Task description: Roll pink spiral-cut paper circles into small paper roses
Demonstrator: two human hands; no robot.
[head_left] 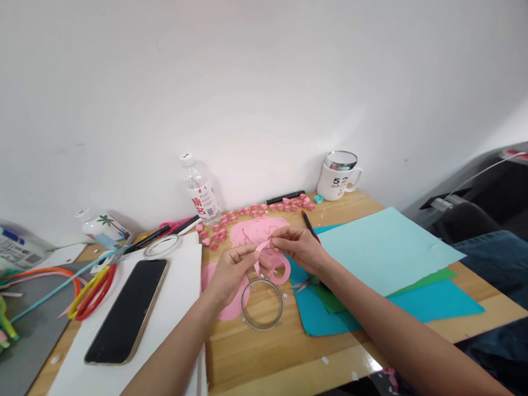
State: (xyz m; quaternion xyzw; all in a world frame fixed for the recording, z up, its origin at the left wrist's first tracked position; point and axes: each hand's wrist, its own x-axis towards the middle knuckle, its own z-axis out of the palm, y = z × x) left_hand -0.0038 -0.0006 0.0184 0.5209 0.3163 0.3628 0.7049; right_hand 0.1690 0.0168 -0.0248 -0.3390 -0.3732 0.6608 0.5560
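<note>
My left hand (233, 271) and my right hand (300, 247) meet over the middle of the wooden table. Between their pinched fingers is a curled pink paper strip (262, 248), with one end in each hand. Under and behind the hands lie several pink paper pieces (252, 229) with rounded edges, some cut into rings. A roll of clear tape (262, 305) lies flat just below the left hand. Small scissors (304, 285) are partly hidden beneath my right wrist. Several small folded pink paper pieces (219, 232) lie in a row along the back.
A phone (129, 310) rests on white paper (181, 312) at left, beside red and yellow-handled scissors (94, 294). A plastic bottle (201, 193) and a white mug (337, 179) stand by the wall. Light blue (385, 250) and blue sheets (434, 304) lie at right.
</note>
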